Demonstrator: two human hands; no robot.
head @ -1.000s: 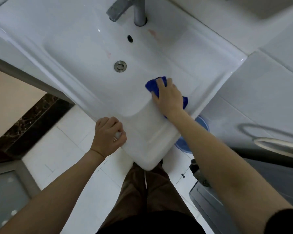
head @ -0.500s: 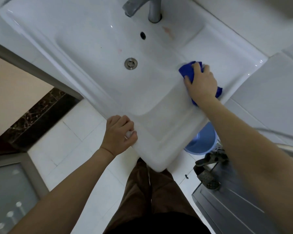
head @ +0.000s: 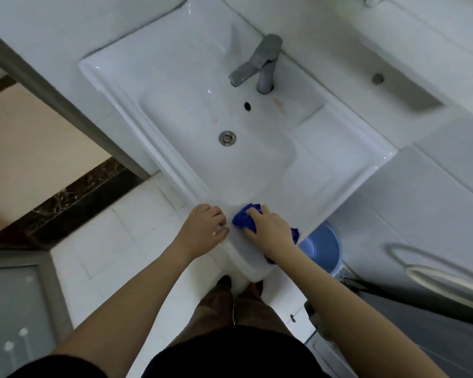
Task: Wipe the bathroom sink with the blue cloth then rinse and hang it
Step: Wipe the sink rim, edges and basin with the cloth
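The right grip (head: 268,227) is curled over the bunched blue cloth (head: 242,218), fingers hooked across its top, pressing it down on the flat front ledge of the sink (head: 339,159) just at the basin's near lip. Bunching gives a thick pad to bear down on, which likely suits scrubbing a ledge better than a spread sheet would. A tail of the cloth shows behind the wrist.

The left grip (head: 202,227) sits just beside the cloth on the front-left edge, fingers curled over the rim and holding nothing else, probably to steady the body while leaning in.

The basin appears to hold no standing water; its drain (head: 227,138) lies at the bottom, and no water runs from the faucet (head: 260,64). Faint pinkish marks show near the faucet's base (head: 279,102) and on the basin wall left of the drain (head: 215,121) — so the wiping looks unfinished, with rinsing and hanging not yet begun.

On the floor past the sink's right front corner stands a blue bucket (head: 322,249) — partly hidden, its contents cannot be told
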